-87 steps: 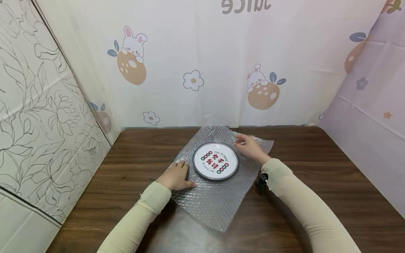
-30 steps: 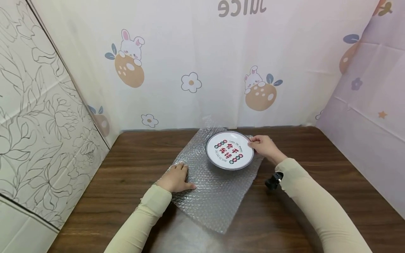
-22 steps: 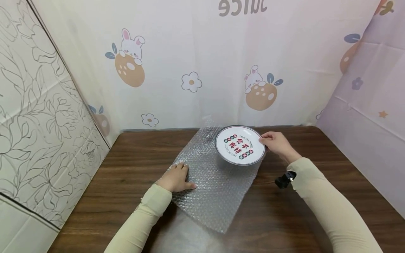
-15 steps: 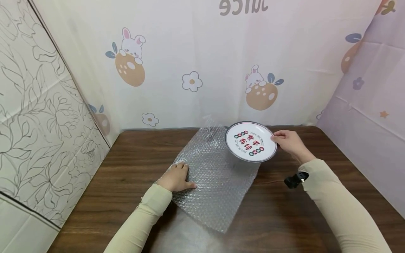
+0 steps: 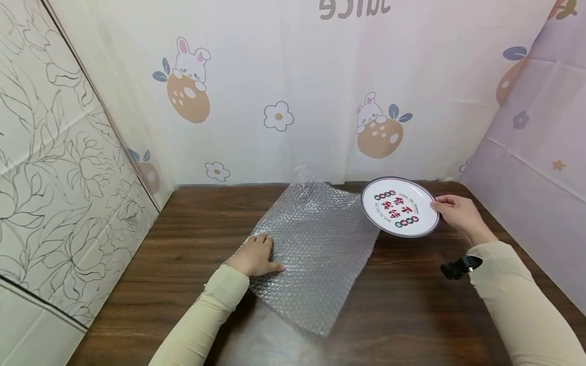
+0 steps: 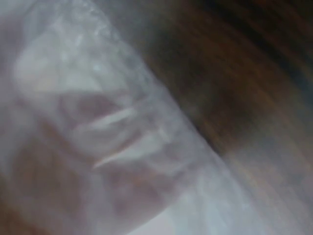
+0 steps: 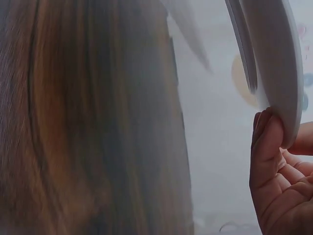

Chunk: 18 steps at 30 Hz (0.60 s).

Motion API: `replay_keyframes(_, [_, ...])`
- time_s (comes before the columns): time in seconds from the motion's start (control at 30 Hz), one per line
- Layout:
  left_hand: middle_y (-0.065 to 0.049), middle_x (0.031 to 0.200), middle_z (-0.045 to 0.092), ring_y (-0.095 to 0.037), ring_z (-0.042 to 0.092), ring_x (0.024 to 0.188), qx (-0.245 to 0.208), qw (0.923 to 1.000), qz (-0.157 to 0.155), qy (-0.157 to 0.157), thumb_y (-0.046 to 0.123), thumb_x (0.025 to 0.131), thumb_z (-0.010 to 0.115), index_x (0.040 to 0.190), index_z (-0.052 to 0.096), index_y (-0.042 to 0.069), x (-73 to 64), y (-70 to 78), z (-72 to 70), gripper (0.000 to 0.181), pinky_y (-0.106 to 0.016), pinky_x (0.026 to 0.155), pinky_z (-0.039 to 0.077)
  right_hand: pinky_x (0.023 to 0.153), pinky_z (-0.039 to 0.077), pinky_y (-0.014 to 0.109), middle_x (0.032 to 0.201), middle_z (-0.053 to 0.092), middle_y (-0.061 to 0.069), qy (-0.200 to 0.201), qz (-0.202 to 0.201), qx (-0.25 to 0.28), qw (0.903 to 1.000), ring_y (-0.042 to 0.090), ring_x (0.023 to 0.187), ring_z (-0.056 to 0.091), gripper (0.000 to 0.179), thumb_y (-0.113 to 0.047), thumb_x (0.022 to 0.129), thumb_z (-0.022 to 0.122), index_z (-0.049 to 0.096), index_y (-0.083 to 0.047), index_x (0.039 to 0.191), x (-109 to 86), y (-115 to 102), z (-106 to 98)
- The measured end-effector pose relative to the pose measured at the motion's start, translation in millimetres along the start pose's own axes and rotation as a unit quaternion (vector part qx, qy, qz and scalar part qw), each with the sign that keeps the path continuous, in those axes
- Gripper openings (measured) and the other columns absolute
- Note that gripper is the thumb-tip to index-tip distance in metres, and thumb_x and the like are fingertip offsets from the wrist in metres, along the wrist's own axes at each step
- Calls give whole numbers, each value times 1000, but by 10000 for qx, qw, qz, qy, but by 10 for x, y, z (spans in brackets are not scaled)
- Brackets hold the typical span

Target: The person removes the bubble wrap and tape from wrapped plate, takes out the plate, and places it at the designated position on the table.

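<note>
In the head view a white plate (image 5: pixel 400 207) with a dark blue rim and red printed characters is held off the table, tilted a little. My right hand (image 5: pixel 460 216) pinches its right edge between thumb and fingers. From the right wrist view, the plate (image 7: pixel 276 58) shows edge-on above the pinching fingers (image 7: pixel 268 147). A sheet of clear bubble wrap (image 5: pixel 316 254) lies on the table, cornerwise. On its left edge my left hand (image 5: pixel 254 256) rests flat, fingers spread. The left wrist view is blurred, with bubble wrap (image 6: pixel 205 196) close to the lens.
A dark wood table (image 5: pixel 412 305) extends beneath everything. Behind it hangs a white curtain (image 5: pixel 316 86) printed with rabbits and flowers. A white panel with line-drawn flowers (image 5: pixel 87 162) closes off the left side. A black camera (image 5: pixel 460 267) hangs at the right wrist.
My right hand has taken hold of the plate's edge, lifted it off the bubble wrap and carried it right, past the sheet's right side. My left hand has stayed put.
</note>
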<state>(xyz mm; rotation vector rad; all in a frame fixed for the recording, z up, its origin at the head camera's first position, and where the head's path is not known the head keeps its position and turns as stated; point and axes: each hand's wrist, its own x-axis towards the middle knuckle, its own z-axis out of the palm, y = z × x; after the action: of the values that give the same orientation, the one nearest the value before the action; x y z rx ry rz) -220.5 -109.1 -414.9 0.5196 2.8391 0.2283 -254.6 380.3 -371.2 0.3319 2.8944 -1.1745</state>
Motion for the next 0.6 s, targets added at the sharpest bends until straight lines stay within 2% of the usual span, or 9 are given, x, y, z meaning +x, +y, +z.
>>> replay_keyframes(0.1, [-24, 153, 37, -46, 36, 140, 2, 10000, -1, -9, 57, 85, 68, 145, 40, -4, -2, -3, 1, 90, -52, 115, 35, 65, 50, 21, 126, 53, 31, 19, 189, 24, 9998, 9, 85, 54, 62, -40, 101, 44, 44, 12, 135, 10, 135, -52])
replay_keyframes(0.33, [-24, 153, 37, -46, 36, 139, 81, 10000, 19, -38, 58, 86, 66, 146, 40, -4, -6, -13, 5, 90, -53, 114, 36, 64, 50, 22, 118, 55, 26, 62, 391, 152, 9991, 1, 76, 52, 60, -35, 102, 45, 42, 15, 135, 53, 444, -162])
replay_keyframes(0.47, [-24, 152, 38, -47, 37, 139, 76, 10000, 34, -14, 57, 86, 67, 145, 40, -4, -14, -17, -6, 90, -53, 114, 36, 71, 46, 28, 122, 49, 30, -40, 594, 152, 9981, 21, 92, 53, 61, -35, 102, 42, 39, 16, 135, 58, 594, -212])
replay_keyframes(0.6, [-24, 152, 38, -47, 38, 138, 92, 9999, 45, 14, 57, 85, 67, 145, 41, -5, -14, -23, -3, 90, -53, 113, 36, 80, 43, 38, 128, 41, 36, -171, 748, 216, 9968, 39, 107, 46, 62, -34, 103, 40, 35, 17, 136, 56, 720, -235])
